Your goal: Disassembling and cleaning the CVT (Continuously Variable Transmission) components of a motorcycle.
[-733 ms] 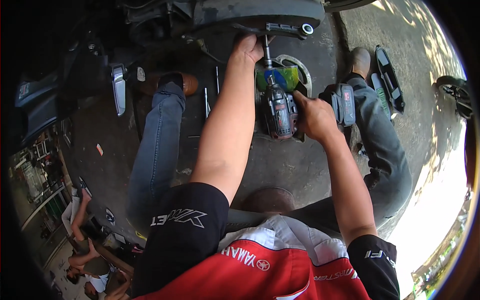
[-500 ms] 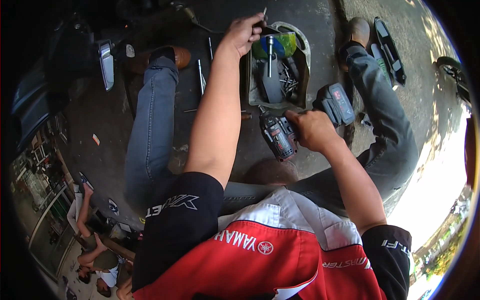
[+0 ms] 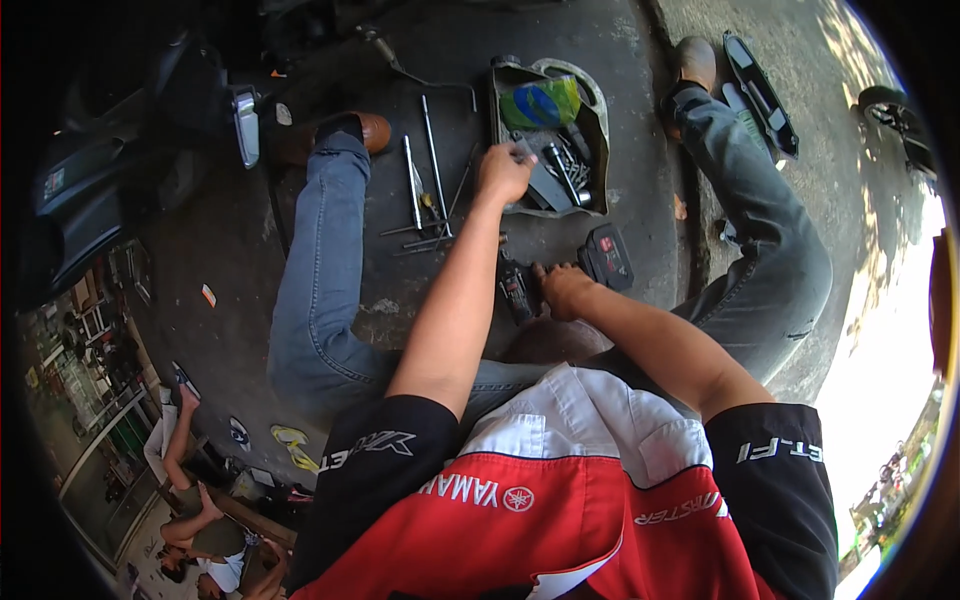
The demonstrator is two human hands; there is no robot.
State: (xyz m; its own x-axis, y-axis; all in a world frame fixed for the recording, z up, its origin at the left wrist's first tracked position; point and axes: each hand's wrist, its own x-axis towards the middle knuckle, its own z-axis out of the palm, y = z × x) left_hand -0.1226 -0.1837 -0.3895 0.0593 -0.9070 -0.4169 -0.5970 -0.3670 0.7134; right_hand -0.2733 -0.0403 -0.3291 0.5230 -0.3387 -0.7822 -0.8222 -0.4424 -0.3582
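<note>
Head view showed the left hand (image 3: 503,172) closed at the edge of the parts tray (image 3: 598,150), upper centre. The right hand (image 3: 563,290) gripped the cordless drill (image 3: 517,288) resting on the ground mid-frame. Loose tools (image 3: 425,200) remained laid out left of the tray; work appeared unfinished.

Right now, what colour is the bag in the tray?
The bag in the tray is green with a blue patch, seen best in the head view.
</note>
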